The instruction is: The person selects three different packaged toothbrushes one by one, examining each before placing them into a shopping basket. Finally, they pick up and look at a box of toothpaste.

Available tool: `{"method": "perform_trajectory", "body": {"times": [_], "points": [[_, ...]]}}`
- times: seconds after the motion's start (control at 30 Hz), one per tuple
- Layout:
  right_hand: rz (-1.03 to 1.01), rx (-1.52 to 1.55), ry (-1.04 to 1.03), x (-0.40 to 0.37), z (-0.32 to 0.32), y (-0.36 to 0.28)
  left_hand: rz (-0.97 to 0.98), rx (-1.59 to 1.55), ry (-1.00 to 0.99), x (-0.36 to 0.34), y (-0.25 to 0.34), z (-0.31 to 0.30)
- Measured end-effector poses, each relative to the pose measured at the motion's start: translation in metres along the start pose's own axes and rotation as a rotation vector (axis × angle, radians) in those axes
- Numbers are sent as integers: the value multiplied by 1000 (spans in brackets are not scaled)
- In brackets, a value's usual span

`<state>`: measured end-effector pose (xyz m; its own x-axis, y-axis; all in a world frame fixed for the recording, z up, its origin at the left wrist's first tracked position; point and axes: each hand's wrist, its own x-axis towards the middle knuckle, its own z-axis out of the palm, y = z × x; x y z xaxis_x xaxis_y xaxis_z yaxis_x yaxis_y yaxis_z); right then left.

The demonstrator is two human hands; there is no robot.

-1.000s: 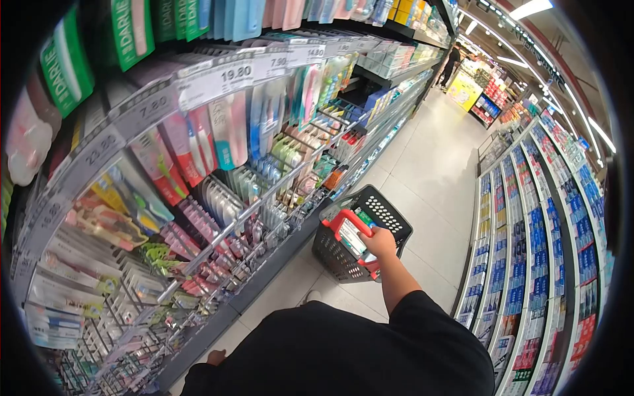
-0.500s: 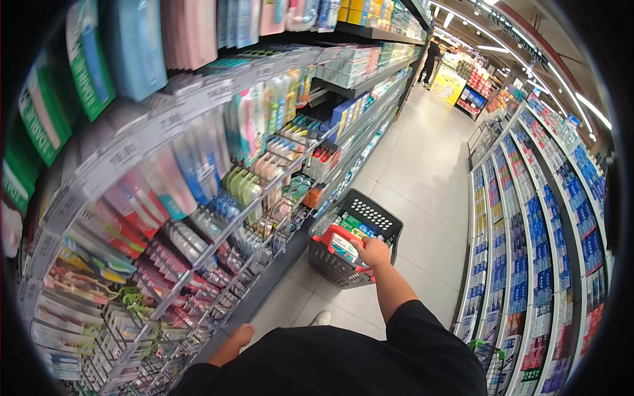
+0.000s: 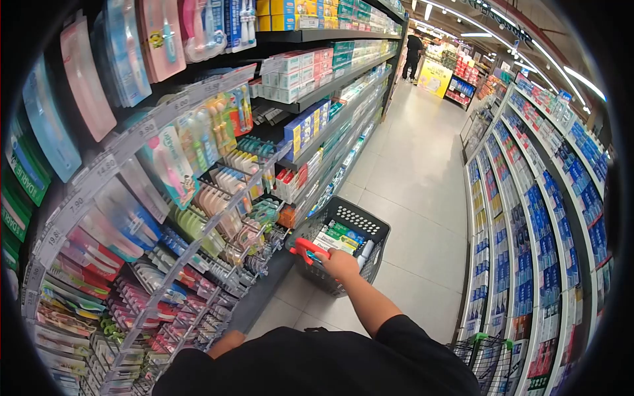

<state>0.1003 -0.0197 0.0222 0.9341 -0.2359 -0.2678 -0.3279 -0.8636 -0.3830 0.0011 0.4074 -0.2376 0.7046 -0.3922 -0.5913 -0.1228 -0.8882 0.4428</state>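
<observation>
Since a second ago we have moved further down the aisle. The toothbrush racks [image 3: 198, 218] have slid past on our left, and the basket [image 3: 360, 219] now sits lower and nearer the middle of the view.

Our right hand [image 3: 340, 264] is clamped round the red handle [image 3: 304, 249] with the arm stretched forward. We judge this keeps the basket out ahead of our feet and lets us steer it. Boxes [image 3: 337, 236] lie inside it.

Our left hand [image 3: 228, 343] shows only as a sliver beside the black shirt, so we cannot tell whether it is open or closed.

The basket's left rim runs just beside the foot of the racks, near the jutting pegs. To its right the floor [image 3: 416, 191] lies open up to the right shelving [image 3: 528, 218]. Another person [image 3: 413, 53] stands far off.
</observation>
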Motion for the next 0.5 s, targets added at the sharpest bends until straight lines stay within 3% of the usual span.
{"method": "perform_trajectory", "body": {"times": [0.1, 0.23, 0.3, 0.43, 0.5], "points": [[-61, 7, 65, 9, 6, 5, -154, -288, 232, 18, 70, -32], [-66, 65, 21, 18, 4, 8, 96, -288, 571, 37, 190, -107], [-68, 87, 10, 22, 3, 10, 371, -215, 829, 57, 233, -138], [-53, 114, -35, 27, -2, 10, 633, -109, 959, 76, 324, -199], [-44, 116, -53, 25, -8, 9, 683, 10, 908, 103, 340, -212]]}}
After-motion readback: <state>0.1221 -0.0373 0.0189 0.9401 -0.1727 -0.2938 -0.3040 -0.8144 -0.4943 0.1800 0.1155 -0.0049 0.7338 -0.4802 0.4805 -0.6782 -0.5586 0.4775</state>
